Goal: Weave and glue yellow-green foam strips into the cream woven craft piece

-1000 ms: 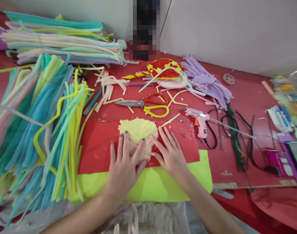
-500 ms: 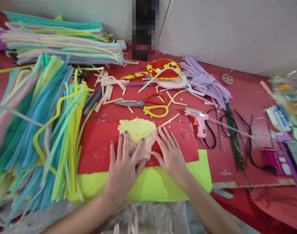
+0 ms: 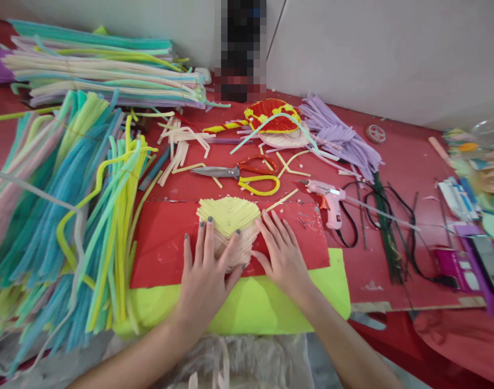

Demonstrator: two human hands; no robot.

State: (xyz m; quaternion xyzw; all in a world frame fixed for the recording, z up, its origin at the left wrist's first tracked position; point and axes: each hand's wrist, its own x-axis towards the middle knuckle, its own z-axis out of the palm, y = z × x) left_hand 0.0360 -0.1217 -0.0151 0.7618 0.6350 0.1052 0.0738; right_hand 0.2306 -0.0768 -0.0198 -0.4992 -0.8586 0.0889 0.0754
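Observation:
A leaf-shaped panel of pipe cleaners [image 3: 229,216], yellow at the top and cream-pink below, lies flat on a red board [image 3: 161,243]. My left hand [image 3: 206,275] rests over its lower left part, fingers spread and hiding some of it. At the panel's right edge lies my right hand [image 3: 283,254], its fingers stretched out flat and the fingertips touching or close to the edge. Neither hand grasps anything. Just behind the board are scissors [image 3: 239,173] with one red and one yellow handle. To the right lies a pink glue gun [image 3: 330,202] with a glue stick in its back.
Bundles of coloured pipe cleaners [image 3: 88,216] crowd the left, with more stacked behind [image 3: 109,75]. A red and yellow fan-shaped piece [image 3: 273,115] and purple pipe cleaners [image 3: 344,135] lie at the back. A black cable [image 3: 413,232] and a phone [image 3: 490,256] are on the right. A yellow-green sheet [image 3: 263,308] lies under the board.
Both hands and the panel stay in place. Only the camera view has shifted very slightly.

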